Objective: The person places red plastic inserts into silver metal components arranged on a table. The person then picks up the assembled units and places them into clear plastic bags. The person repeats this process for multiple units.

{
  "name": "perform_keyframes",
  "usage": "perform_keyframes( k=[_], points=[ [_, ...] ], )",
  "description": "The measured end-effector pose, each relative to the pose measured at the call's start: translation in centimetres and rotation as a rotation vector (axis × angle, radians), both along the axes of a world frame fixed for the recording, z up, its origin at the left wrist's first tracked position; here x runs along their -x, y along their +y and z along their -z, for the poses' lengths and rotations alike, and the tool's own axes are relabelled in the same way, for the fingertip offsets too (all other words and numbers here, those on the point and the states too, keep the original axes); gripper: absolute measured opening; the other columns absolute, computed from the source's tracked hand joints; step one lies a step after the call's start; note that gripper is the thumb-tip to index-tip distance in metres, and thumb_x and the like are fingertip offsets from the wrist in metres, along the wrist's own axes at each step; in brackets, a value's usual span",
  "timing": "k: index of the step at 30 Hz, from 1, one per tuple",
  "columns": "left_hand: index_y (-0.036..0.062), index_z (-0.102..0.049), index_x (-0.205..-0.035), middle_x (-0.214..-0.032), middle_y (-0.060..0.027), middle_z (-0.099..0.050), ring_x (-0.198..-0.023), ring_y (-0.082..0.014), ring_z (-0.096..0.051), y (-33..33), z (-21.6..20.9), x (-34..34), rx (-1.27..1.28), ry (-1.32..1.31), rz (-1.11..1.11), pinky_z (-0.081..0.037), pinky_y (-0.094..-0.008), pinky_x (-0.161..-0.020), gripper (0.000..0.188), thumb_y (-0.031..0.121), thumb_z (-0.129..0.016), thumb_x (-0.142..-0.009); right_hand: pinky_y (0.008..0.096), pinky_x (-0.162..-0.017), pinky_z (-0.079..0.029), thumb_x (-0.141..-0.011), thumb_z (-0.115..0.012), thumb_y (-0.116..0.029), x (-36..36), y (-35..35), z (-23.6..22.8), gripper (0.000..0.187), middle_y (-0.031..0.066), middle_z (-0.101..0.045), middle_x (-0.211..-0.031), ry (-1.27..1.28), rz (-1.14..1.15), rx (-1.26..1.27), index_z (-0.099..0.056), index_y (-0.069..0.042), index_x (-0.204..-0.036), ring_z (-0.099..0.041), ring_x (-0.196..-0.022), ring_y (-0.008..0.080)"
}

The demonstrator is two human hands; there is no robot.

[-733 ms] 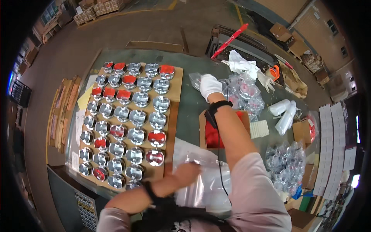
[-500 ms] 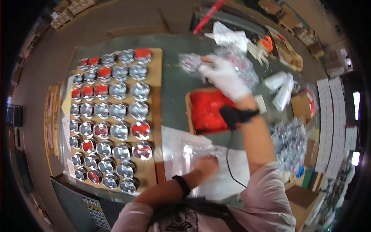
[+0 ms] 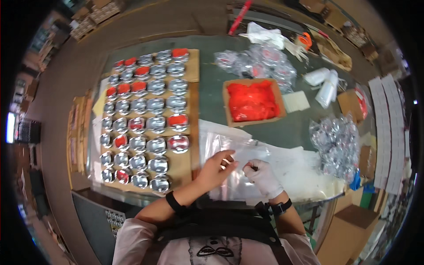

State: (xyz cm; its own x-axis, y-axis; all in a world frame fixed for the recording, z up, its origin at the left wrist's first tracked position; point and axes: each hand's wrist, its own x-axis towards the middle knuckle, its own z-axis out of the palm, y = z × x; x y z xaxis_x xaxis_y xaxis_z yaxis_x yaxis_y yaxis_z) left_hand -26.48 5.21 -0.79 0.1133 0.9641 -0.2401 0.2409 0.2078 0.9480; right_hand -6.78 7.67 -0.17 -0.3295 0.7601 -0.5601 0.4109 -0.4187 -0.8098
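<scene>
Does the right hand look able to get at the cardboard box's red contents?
Probably yes: the cardboard box is open, its red contents uncovered, and only flat clear plastic and green tabletop seem to separate it from the gloved right hand.

Pistons (image 3: 155, 105) left, box (image 3: 257, 122) right, bags (image 3: 270, 65) behind box

Crumpled white cloth (image 3: 265, 36) near orange-handled scissors (image 3: 306, 42), far side of table (image 3: 293, 132). Wooden slats (image 3: 80, 132) beside table, left. Stacked cartons (image 3: 105, 13) on floor (image 3: 172, 24), upper left.
</scene>
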Motion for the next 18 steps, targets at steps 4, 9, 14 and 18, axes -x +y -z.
perform_keyframes(
  k=[4,9,14,18],
  points=[
    [-0.0005,-0.056,-0.116,-0.096,-0.0057,-0.063,-0.085,-0.0111,-0.061,-4.5,-1.8,4.0,0.163,-0.344,-0.106,-0.052,-0.0251,-0.068,0.036,0.023,-0.067,-0.091,0.0219,-0.052,-0.039,-0.090,-0.058,-0.010,7.1,-0.6,-3.2,0.010,-0.0013,-0.053,-0.069,0.412,0.086,0.235,-0.062,-0.003,-0.084,-0.049,-0.058,0.0063],
    [0.0039,-0.061,-0.105,-0.080,0.0019,-0.057,-0.072,-0.0061,-0.056,-10.3,-5.3,13.9,0.086,-0.297,-0.699,-0.047,-0.0211,-0.062,0.017,0.019,-0.056,-0.098,0.0258,-0.054,-0.044,-0.092,-0.052,-0.013,12.8,2.2,-4.1,0.016,0.0054,-0.059,-0.074,0.472,-0.166,0.055,-0.061,-0.002,-0.086,-0.055,-0.060,0.0096],
    [0.0038,-0.054,-0.111,-0.076,-0.0037,-0.057,-0.066,-0.0103,-0.056,-10.2,-9.9,14.6,-0.302,0.313,-0.670,-0.045,-0.0248,-0.060,0.016,0.013,-0.052,-0.098,0.0386,-0.061,-0.055,-0.087,-0.051,-0.013,20.9,1.9,3.3,0.014,0.0161,-0.068,-0.083,-0.658,-0.705,-0.979,-0.060,-0.002,-0.091,-0.069,-0.075,0.0280],
    [0.0050,-0.058,-0.106,-0.084,-0.0223,-0.065,-0.073,-0.0417,-0.064,-7.2,-6.3,12.3,-0.252,0.689,-0.409,-0.051,-0.0486,-0.063,0.018,0.014,-0.058,-0.090,0.0461,-0.070,-0.054,-0.087,-0.053,-0.025,18.7,3.6,3.7,0.025,0.0194,-0.069,-0.085,-0.473,-0.732,-0.778,-0.064,-0.002,-0.085,-0.068,-0.082,0.0358]
  ],
)
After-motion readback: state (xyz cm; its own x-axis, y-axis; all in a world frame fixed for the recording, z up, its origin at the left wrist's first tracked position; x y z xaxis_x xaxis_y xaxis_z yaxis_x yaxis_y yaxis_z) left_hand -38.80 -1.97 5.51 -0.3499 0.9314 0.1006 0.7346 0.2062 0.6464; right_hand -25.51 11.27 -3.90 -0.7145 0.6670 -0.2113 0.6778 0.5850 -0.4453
